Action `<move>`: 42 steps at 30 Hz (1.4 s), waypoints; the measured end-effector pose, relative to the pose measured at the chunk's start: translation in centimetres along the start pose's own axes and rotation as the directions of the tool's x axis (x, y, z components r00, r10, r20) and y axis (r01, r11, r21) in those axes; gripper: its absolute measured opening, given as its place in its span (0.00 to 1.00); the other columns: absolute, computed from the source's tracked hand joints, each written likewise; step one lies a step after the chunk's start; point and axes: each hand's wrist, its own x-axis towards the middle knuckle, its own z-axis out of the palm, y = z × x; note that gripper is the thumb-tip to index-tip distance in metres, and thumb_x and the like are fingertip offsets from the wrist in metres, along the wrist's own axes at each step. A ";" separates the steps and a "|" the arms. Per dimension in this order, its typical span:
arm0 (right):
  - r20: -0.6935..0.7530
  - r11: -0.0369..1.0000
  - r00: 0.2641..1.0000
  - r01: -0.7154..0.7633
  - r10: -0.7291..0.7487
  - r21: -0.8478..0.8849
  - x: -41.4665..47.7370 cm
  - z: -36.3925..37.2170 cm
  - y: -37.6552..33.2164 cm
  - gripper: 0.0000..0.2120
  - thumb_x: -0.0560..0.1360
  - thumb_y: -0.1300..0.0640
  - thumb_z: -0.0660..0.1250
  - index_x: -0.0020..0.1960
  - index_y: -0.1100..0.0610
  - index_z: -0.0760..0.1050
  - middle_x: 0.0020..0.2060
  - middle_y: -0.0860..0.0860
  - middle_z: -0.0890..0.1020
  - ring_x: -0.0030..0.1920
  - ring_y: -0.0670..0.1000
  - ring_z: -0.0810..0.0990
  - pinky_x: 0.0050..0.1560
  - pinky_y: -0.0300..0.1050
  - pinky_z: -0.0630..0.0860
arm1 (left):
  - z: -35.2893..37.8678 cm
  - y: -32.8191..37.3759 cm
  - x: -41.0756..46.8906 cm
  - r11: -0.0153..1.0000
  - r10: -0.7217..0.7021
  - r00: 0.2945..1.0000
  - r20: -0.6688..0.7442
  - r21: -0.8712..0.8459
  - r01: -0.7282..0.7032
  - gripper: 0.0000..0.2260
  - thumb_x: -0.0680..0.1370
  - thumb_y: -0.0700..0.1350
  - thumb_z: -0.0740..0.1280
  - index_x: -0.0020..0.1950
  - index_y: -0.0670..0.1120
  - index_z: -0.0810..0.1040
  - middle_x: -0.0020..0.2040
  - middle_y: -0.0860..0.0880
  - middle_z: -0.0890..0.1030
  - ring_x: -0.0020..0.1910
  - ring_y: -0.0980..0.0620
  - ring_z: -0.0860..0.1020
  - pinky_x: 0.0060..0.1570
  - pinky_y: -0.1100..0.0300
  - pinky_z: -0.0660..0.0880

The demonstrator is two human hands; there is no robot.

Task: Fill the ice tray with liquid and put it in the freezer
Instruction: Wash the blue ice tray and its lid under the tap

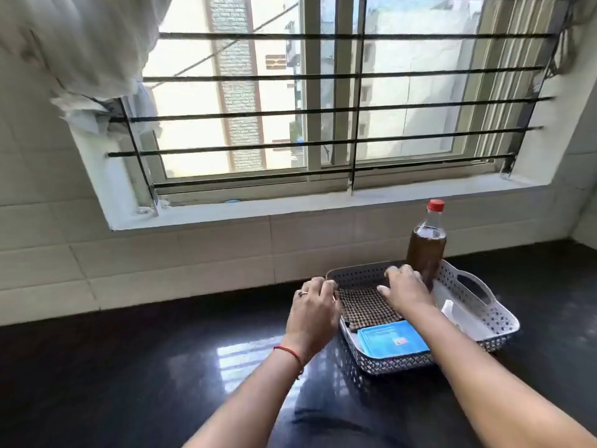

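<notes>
A white perforated basket (484, 321) stands on the black counter (129, 367). At its far side is a clear bottle (425, 250) of brown liquid with a red cap. A blue flat tray (392, 341) with a label lies at the near end, partly under a dark checkered cloth (366, 307). My left hand (311, 313) is at the basket's left rim, fingers curled on the cloth's left corner. My right hand (405, 291) is inside the basket with its fingers bent down on the cloth's far right edge, just in front of the bottle.
A white plastic piece (452, 313) leans inside the basket's right side. Behind the counter runs a tiled wall and a barred window with a wide sill (290, 205). White cloth (80, 53) hangs at the upper left. The wall corner closes in at the right.
</notes>
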 end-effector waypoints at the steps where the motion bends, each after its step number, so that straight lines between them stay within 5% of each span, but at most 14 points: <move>1: 0.120 0.993 0.986 -0.107 0.113 -0.059 -0.3 0.5 1.1 0.22 0.77 0.47 0.63 0.65 0.59 0.68 0.63 0.60 0.70 0.64 0.60 0.69 0.64 0.52 0.68 | 0.9 0.7 -0.4 1.000 0.001 0.999 0.048 -0.012 -0.001 0.11 0.71 0.49 0.61 0.49 0.47 0.75 0.46 0.48 0.79 0.42 0.48 0.79 0.39 0.59 0.77; 5: 0.340 0.957 0.895 -0.260 0.290 -0.132 -1.1 2.1 4.2 0.29 0.74 0.43 0.66 0.66 0.61 0.66 0.66 0.61 0.70 0.66 0.60 0.70 0.64 0.51 0.69 | 3.6 1.4 -1.7 0.998 0.024 0.992 0.122 -0.058 -0.017 0.10 0.72 0.48 0.60 0.49 0.45 0.75 0.48 0.46 0.79 0.45 0.46 0.79 0.42 0.57 0.79; 9: 0.416 0.967 0.873 -0.238 0.253 -0.090 -1.2 2.4 5.4 0.19 0.77 0.48 0.65 0.59 0.63 0.74 0.58 0.58 0.79 0.58 0.56 0.77 0.54 0.44 0.71 | 4.6 1.3 -1.9 0.996 -0.001 0.989 0.148 -0.084 0.013 0.11 0.73 0.47 0.58 0.49 0.44 0.75 0.49 0.45 0.78 0.46 0.45 0.79 0.45 0.54 0.79; 16: 0.326 0.948 0.915 -0.292 0.237 0.130 0.0 2.3 5.9 0.12 0.78 0.58 0.62 0.56 0.63 0.78 0.55 0.61 0.81 0.56 0.59 0.79 0.45 0.41 0.68 | 4.5 1.6 -1.2 0.998 -0.065 0.982 0.179 -0.006 0.067 0.13 0.72 0.50 0.57 0.47 0.44 0.76 0.42 0.45 0.77 0.39 0.44 0.78 0.37 0.53 0.77; 20: 0.066 0.946 0.967 -0.256 0.248 0.199 0.2 -0.4 4.3 0.12 0.79 0.58 0.59 0.57 0.60 0.77 0.56 0.61 0.80 0.57 0.62 0.78 0.50 0.46 0.72 | 3.9 2.0 -0.4 0.939 -0.201 0.953 0.225 -0.234 0.253 0.22 0.75 0.54 0.55 0.59 0.42 0.75 0.53 0.42 0.78 0.53 0.42 0.75 0.56 0.52 0.70; 23: -0.046 0.945 0.980 -0.176 0.196 0.274 -0.3 -2.7 2.2 0.13 0.79 0.57 0.59 0.58 0.61 0.76 0.56 0.63 0.80 0.57 0.63 0.77 0.54 0.51 0.73 | 1.9 2.0 0.3 0.787 -0.336 0.913 0.232 -0.464 0.408 0.18 0.79 0.50 0.58 0.63 0.41 0.74 0.58 0.43 0.78 0.59 0.46 0.73 0.57 0.63 0.63; 28: 0.104 0.780 0.994 -0.099 0.044 0.617 -2.9 -1.2 -3.4 0.09 0.77 0.58 0.63 0.52 0.58 0.80 0.49 0.57 0.83 0.50 0.58 0.81 0.53 0.53 0.78 | -2.9 -0.2 -2.4 0.318 -0.541 0.733 0.413 -0.707 0.632 0.13 0.82 0.52 0.55 0.50 0.47 0.75 0.48 0.49 0.80 0.47 0.49 0.78 0.48 0.52 0.76; 31: 0.202 0.736 0.976 -0.076 -0.084 0.673 -4.9 1.1 -8.0 0.08 0.77 0.58 0.63 0.52 0.58 0.80 0.46 0.55 0.83 0.45 0.52 0.80 0.46 0.45 0.76 | -6.2 -2.9 -5.9 0.104 -0.633 0.607 0.480 -0.724 0.682 0.12 0.82 0.52 0.54 0.52 0.47 0.73 0.50 0.44 0.80 0.46 0.48 0.82 0.41 0.48 0.82; 38: 0.386 0.685 0.856 -0.053 -0.343 0.726 -12.1 6.2 -22.8 0.06 0.75 0.57 0.66 0.40 0.51 0.76 0.43 0.53 0.82 0.46 0.56 0.82 0.49 0.58 0.80 | -16.1 -10.9 -16.3 -0.039 -0.898 0.320 0.302 -0.779 0.626 0.17 0.82 0.53 0.55 0.54 0.42 0.75 0.47 0.41 0.82 0.37 0.49 0.82 0.29 0.58 0.78; 42: 0.425 0.628 0.751 -0.018 -0.505 0.778 -19.1 7.7 -33.1 0.07 0.76 0.59 0.66 0.39 0.52 0.75 0.42 0.53 0.79 0.33 0.48 0.74 0.40 0.47 0.75 | -24.4 -15.3 -24.2 -0.088 -0.961 0.172 0.217 -0.829 0.553 0.14 0.82 0.53 0.56 0.48 0.47 0.76 0.49 0.41 0.82 0.43 0.46 0.81 0.42 0.49 0.80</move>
